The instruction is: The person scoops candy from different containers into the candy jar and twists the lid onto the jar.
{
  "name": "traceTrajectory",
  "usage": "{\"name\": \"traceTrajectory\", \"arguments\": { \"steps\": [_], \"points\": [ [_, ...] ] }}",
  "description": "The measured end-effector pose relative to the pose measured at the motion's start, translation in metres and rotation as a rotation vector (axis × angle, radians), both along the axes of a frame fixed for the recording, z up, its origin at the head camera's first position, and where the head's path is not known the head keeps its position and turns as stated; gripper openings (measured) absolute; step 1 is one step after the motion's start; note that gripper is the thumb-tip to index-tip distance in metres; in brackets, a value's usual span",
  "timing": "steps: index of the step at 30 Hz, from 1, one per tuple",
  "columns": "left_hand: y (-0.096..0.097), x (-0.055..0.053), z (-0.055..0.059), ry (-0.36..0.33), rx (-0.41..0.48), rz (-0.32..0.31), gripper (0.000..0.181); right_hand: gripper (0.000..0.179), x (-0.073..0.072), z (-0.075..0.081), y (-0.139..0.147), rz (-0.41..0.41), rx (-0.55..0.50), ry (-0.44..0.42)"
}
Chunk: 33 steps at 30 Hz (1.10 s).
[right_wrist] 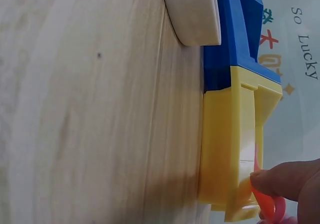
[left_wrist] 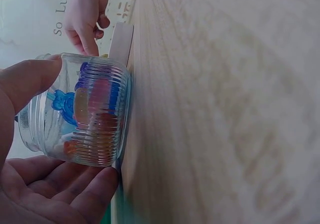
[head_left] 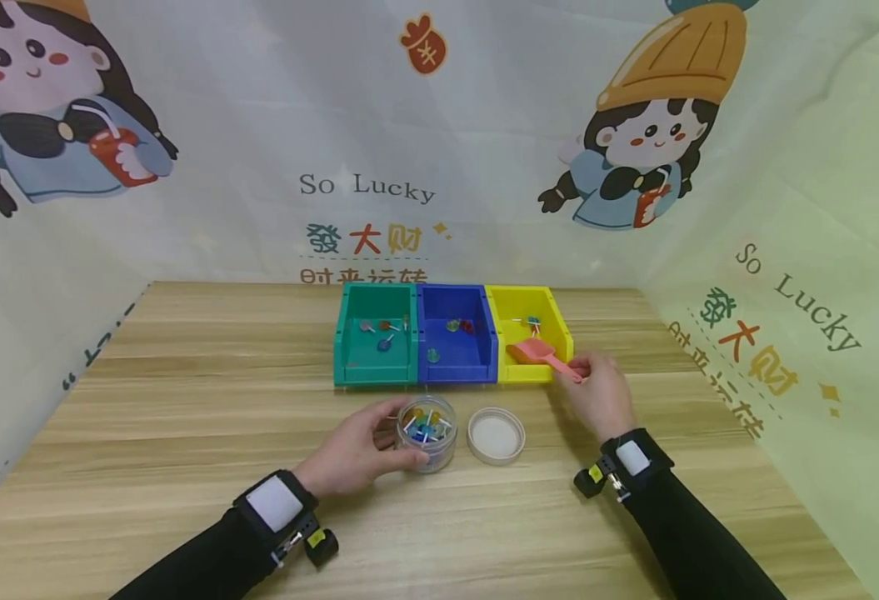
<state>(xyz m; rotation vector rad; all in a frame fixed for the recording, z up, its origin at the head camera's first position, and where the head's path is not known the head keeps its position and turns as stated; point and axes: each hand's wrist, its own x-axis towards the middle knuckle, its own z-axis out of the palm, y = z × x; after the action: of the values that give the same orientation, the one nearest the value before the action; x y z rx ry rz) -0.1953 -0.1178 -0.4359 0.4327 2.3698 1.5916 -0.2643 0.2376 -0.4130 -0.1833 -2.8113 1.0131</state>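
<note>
My left hand (head_left: 360, 450) grips a clear glass jar (left_wrist: 87, 109) that stands on the table, thumb on one side and fingers on the other. Inside the jar are several small colourful translucent pieces (head_left: 426, 427) with white sticks. My right hand (head_left: 600, 392) pinches the handle of a small pink scoop (head_left: 535, 351). The scoop's head lies within the yellow bin (head_left: 529, 373), low near its front, and its handle slants out over the front right corner. Several stick pieces (head_left: 533, 323) are in the yellow bin behind the scoop. What the scoop carries cannot be made out.
A white round lid (head_left: 496, 435) lies right of the jar. Beside the yellow bin stand a blue bin (head_left: 457, 372) and a green bin (head_left: 375, 373), each with a few small pieces inside. A printed cloth (head_left: 484, 167) hangs behind the wooden table (head_left: 222, 367).
</note>
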Motion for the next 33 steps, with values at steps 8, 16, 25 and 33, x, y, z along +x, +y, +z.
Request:
{"name": "traceTrajectory", "arguments": {
  "steps": [8,16,25,33],
  "points": [
    [-0.001,-0.001,0.0,-0.004,-0.005,-0.004,0.082,0.062,0.013,0.009,0.002,-0.012,-0.053,0.006],
    [-0.001,-0.002,0.0,0.003,-0.019,-0.003,0.082,0.055,0.033,0.014,-0.016,0.118,-0.029,0.073],
    [0.0,-0.001,-0.001,-0.002,-0.019,0.001,0.082,0.075,0.042,-0.002,-0.03,0.416,0.032,-0.079],
    [0.0,-0.002,-0.002,0.003,0.008,-0.01,0.083,0.096,0.047,-0.015,-0.036,0.498,0.091,-0.166]
  ]
}}
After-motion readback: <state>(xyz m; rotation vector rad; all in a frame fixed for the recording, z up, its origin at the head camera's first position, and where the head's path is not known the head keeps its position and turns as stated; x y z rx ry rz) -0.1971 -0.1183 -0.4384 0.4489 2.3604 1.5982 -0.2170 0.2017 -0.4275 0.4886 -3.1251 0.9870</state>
